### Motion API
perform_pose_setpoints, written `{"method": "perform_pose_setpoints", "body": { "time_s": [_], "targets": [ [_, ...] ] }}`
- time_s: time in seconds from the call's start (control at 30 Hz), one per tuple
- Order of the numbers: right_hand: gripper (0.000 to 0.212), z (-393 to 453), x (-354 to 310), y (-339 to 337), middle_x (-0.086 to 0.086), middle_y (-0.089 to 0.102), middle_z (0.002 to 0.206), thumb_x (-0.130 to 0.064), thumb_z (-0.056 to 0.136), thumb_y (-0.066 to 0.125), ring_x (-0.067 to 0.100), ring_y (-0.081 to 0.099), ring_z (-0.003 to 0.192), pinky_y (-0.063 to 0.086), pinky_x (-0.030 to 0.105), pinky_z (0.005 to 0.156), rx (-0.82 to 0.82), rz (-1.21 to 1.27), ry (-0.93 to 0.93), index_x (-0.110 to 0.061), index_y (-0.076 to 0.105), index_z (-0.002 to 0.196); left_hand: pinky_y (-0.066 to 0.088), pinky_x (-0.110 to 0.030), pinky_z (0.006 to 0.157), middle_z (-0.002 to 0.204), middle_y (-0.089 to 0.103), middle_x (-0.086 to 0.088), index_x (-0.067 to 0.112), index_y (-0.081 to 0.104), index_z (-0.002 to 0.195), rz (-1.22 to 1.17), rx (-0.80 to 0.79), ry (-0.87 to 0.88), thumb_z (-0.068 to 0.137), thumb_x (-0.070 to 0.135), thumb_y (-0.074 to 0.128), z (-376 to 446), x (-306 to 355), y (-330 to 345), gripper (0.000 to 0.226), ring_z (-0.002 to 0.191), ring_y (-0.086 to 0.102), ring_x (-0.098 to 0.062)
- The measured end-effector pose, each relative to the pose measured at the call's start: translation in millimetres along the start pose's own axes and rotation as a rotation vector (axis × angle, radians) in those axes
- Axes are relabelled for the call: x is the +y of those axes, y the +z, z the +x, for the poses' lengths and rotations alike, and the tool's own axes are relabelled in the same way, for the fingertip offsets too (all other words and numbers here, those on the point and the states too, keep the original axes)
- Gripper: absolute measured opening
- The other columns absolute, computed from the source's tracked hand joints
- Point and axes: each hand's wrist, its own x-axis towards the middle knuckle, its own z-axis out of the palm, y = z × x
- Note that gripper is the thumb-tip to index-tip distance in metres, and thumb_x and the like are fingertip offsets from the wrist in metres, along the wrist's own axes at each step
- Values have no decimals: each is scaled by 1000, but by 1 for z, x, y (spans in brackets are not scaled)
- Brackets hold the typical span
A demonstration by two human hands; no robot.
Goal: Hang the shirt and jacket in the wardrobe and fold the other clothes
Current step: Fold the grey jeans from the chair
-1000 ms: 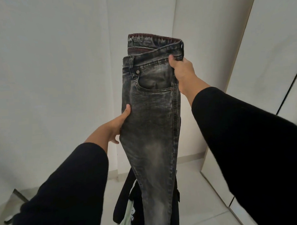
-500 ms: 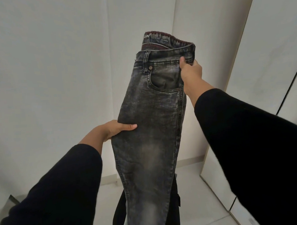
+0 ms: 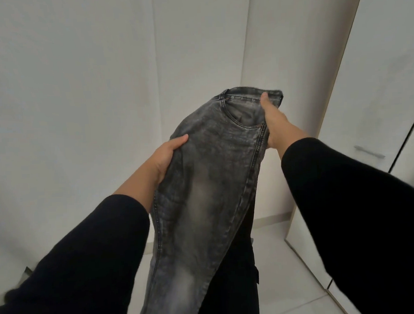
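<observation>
Two hands grip grey jeans (image 3: 209, 180), right hand (image 3: 274, 123) at one o'clock on the waistband, left hand (image 3: 167, 156) at nine, now lowered toward flat, likely for folding.

Soft, even indoor light, moderately bright, with no hard shadows or glare on the pale walls (image 3: 79, 91). The black sleeves (image 3: 357, 209) read as flat dark shapes with almost no detail. Wide-angle distortion bends the wardrobe edge (image 3: 336, 103) and wall lines near the frame's sides. Slight softness throughout; the jeans (image 3: 202, 192) show mild motion blur.
</observation>
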Motion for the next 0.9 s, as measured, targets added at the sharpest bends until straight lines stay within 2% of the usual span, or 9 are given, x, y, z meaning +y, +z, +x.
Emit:
{"method": "perform_pose_setpoints", "body": {
  "time_s": [0.03, 0.1, 0.2, 0.33, 0.47, 0.57, 0.7, 0.8, 0.9],
  "targets": [
    [130, -2, 11, 0, 13, 55, 125, -83, 24, 72, 40, 64, 97, 52, 62, 64, -45, 9, 48, -25, 41, 135, 55, -25, 65, 93, 73, -8, 7, 64, 110, -15, 21, 48, 94, 35, 49, 3, 7, 3, 35, 78, 69, -19],
    [117, -42, 22, 7, 14, 53, 128, -84, 43, 67, 38, 61, 95, 53, 55, 60, -119, -9, 129, -23, 38, 139, 57, -27, 71, 107, 69, -11, 5, 61, 119, -28, 76, 127, 93, 36, 52, 11, 24, 11, 41, 86, 68, -20],
    [88, -59, 51, 10, 15, 51, 133, -74, 80, 46, 36, 55, 112, 46, 50, 88, -270, -18, 227, -13, 34, 142, 54, -33, 83, 112, 66, -14, 7, 58, 120, 45, 181, 181, 88, 43, 59, 25, 47, 24, 49, 95, 65, -25],
    [88, -50, 78, 8, 16, 55, 131, -83, 76, 36, 35, 51, 119, 32, 53, 106, -357, -7, 311, -14, 52, 128, 52, -29, 69, 107, 66, -10, 12, 54, 123, 141, 197, 270, 83, 31, 67, 36, 57, 31, 46, 88, 64, -21],
    [73, -47, 79, -2, 3, 58, 117, -80, 77, 40, 31, 51, 112, 34, 55, 102, -369, -80, 258, -22, 50, 121, 53, -39, 84, 117, 62, -5, 21, 40, 137, 209, 196, 262, 76, 25, 71, 44, 55, 10, 68, 102, 61, -23],
    [77, -52, 76, 1, 3, 49, 130, -66, 77, 59, 32, 44, 126, 30, 57, 105, -404, -340, 232, -22, 37, 136, 48, -48, 93, 119, 61, 1, 31, 37, 135, 254, 197, 211, 68, 32, 73, 44, 53, 1, 76, 108, 59, -23],
    [53, -55, 75, 10, 7, 54, 131, -33, 85, 68, 27, 53, 115, 41, 45, 101, -369, -353, 136, -9, 46, 127, 52, -44, 89, 117, 61, -4, 24, 42, 130, 206, 279, 210, 75, 28, 71, 50, 51, -10, 62, 104, 61, -24],
    [44, -57, 64, 13, 5, 62, 116, -33, 90, 62, 22, 59, 100, 48, 39, 87, -340, -219, 48, -5, 51, 122, 53, -38, 86, 122, 58, -6, 14, 45, 132, 255, 477, 221, 77, 26, 67, 56, 52, -24, 60, 104, 59, -25],
    [41, -60, 51, 13, 5, 62, 112, -37, 91, 60, 22, 58, 99, 48, 37, 85, -225, -291, -91, -8, 56, 120, 50, -35, 90, 130, 53, -8, 10, 44, 136, 414, 554, 231, 82, 31, 66, 59, 53, -40, 62, 112, 55, -27]
  ]
}}
